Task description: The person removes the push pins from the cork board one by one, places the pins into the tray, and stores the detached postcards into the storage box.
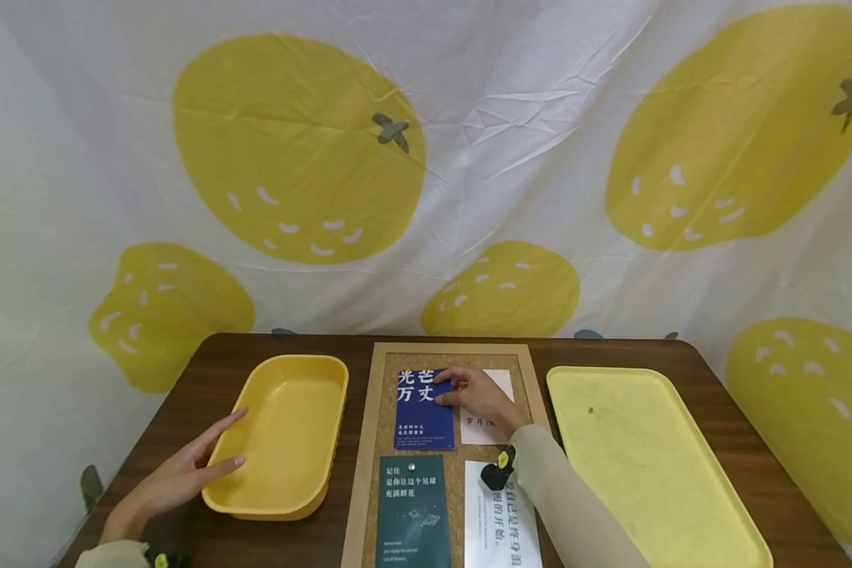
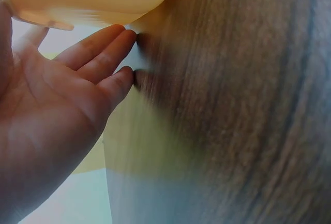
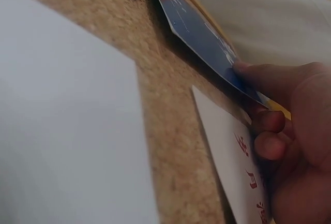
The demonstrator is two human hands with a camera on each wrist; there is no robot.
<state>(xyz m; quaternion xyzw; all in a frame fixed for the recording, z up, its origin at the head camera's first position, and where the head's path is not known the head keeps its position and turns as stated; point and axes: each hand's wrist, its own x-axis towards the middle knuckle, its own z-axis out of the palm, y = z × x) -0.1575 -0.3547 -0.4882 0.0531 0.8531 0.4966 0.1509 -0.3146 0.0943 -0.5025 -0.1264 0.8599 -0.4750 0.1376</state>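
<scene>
A blue card (image 1: 424,418) with white lettering lies at the upper left of a wood-framed cork board (image 1: 457,359). My right hand (image 1: 477,392) pinches its right edge; in the right wrist view the thumb rests on the face of the blue card (image 3: 199,38), with curled fingers by its edge. That hand partly covers a pale card (image 1: 477,430) with red characters. On the left, my left hand (image 1: 177,477) touches the left rim of a deep yellow tray (image 1: 284,505). Its fingers (image 2: 95,61) are extended beside the tray's underside, close to the tabletop.
A green card (image 1: 412,513) with a round pin (image 1: 411,467) at its top is on the lower left of the board. A white card (image 1: 479,521) lies lower right, partly behind the right wrist. A shallow light-yellow tray (image 1: 646,465) stands right. A lemon-print cloth (image 1: 468,197) hangs behind the table.
</scene>
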